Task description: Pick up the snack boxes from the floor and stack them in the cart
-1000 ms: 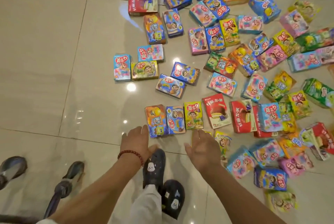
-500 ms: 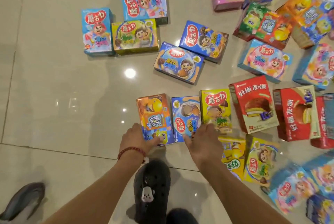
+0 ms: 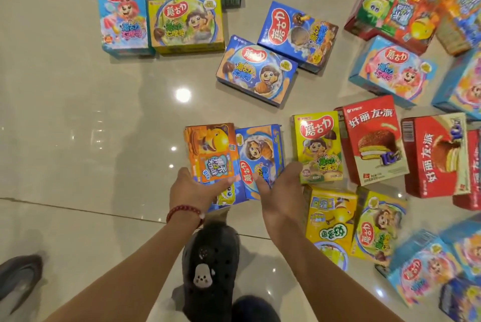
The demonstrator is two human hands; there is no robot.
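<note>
The orange box is pinched by the left hand, the blue box by the right hand; both are best lifted level together.

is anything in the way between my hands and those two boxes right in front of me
Nothing visible. The left hand already grips the orange box, and the right hand grips the blue box beside it. The cart is out of view.

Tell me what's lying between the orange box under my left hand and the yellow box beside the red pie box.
In the head view, one blue box lies between the orange box and the yellow box; your right hand grips it.
</note>
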